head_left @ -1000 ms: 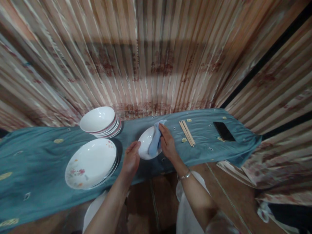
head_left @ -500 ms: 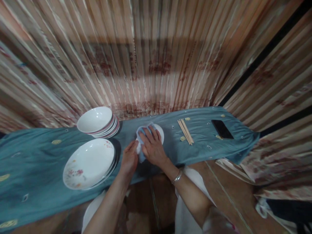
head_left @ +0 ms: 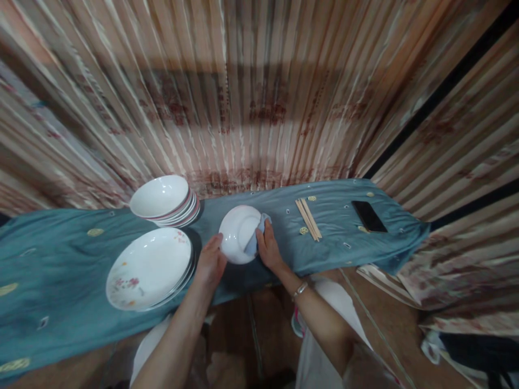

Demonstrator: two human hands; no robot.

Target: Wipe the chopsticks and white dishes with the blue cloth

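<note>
A white bowl (head_left: pixel 235 232) is tipped so that its underside and foot ring face me, over the near middle of the table. My left hand (head_left: pixel 211 260) grips its left rim, thumb on the outer wall. On the other side, my right hand (head_left: pixel 268 246) is closed on a light blue cloth (head_left: pixel 252 244) and presses it against the bowl's right side. Part of the cloth lies over the foot ring; the rest is hidden by my fingers. A silver bracelet (head_left: pixel 300 290) is on my right wrist.
A stack of bowls (head_left: pixel 159 199) and a stack of flowered plates (head_left: pixel 156 270) stand to the left on the teal tablecloth (head_left: pixel 60 286). Chopsticks (head_left: pixel 308 219) and a black phone (head_left: pixel 368 216) lie to the right. A pleated curtain (head_left: pixel 259 97) hangs behind the table.
The bowl has been turned so its underside shows. My right hand and the cloth have shifted from over the bowl to its right side; my left hand still holds the left side.
</note>
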